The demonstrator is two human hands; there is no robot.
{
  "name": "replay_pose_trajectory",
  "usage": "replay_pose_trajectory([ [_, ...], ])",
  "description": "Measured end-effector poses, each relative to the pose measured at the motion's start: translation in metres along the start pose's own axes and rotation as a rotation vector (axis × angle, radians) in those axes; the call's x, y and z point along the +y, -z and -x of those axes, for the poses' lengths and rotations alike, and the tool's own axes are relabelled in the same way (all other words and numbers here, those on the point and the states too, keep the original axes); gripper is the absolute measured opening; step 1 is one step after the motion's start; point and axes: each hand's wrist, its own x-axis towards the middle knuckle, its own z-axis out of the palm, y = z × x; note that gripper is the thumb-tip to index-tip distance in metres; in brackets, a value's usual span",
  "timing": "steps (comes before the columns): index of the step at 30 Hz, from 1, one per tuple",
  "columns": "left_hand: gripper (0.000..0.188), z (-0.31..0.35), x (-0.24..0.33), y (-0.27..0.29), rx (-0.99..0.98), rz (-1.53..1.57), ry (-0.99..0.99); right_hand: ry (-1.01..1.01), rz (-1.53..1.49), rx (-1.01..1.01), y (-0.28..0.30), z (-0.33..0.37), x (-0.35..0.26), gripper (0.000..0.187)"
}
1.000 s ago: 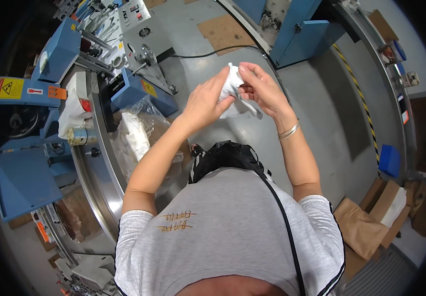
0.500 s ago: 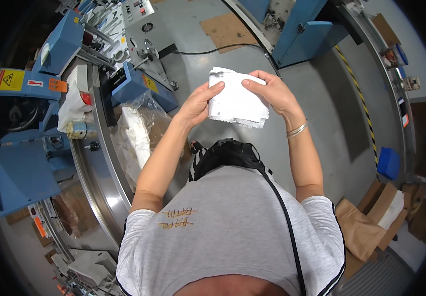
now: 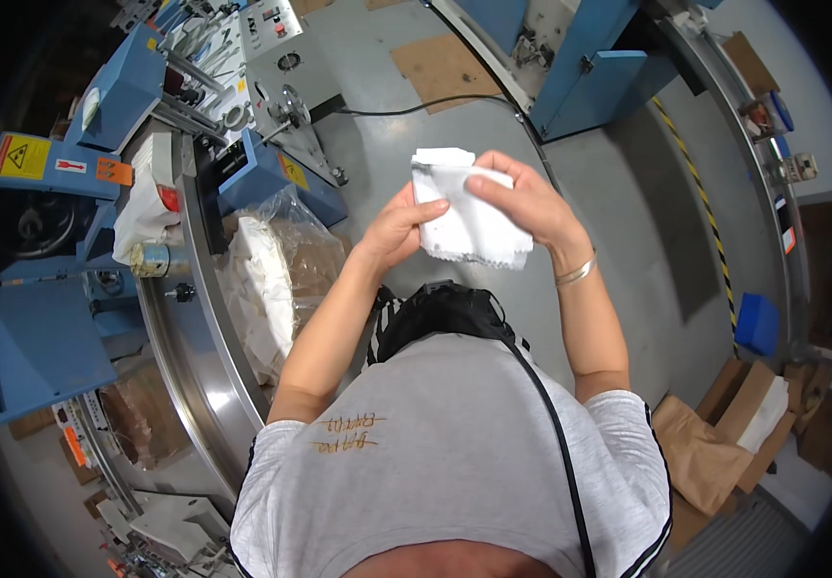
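Out in front of my body I hold a folded white cloth with zigzag-cut edges and a grey smudge near its upper left. My left hand grips the cloth's left side, thumb lying on top and fingers hidden beneath. On the other side, my right hand is closed on the upper right part, its thumb pressing across the face of the cloth. A silvery bracelet circles my right wrist.
Blue machinery with a steel rail runs along my left. Beside it sits a clear plastic bag with white material. A black cable crosses the grey floor. At right are a blue bin and brown cardboard.
Both hands and the cloth have come slightly down toward my body. My right thumb has slid left over the cloth, which now looks more creased, with its top edge shifted.
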Motion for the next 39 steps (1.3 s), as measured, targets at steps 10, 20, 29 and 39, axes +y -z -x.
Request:
replay_pose_trajectory([
  [10, 0.052, -0.001, -0.014, 0.007, 0.066, -0.032, -0.027, -0.038, -0.054, -0.035, -0.007, 0.004, 0.005, 0.014],
  [20, 0.049, 0.005, -0.023, 0.011, 0.107, 0.006, -0.029, 0.233, 0.433, 0.236, -0.006, 0.001, 0.018, 0.018],
  [29, 0.057, 0.021, -0.016, 0.007, -0.054, -0.041, -0.063, -0.136, -0.135, -0.014, 0.007, 0.015, 0.020, 0.017],
  [39, 0.069, 0.030, -0.009, -0.007, -0.107, -0.157, 0.036, 0.077, 0.096, 0.135, -0.011, 0.014, 0.019, 0.038],
])
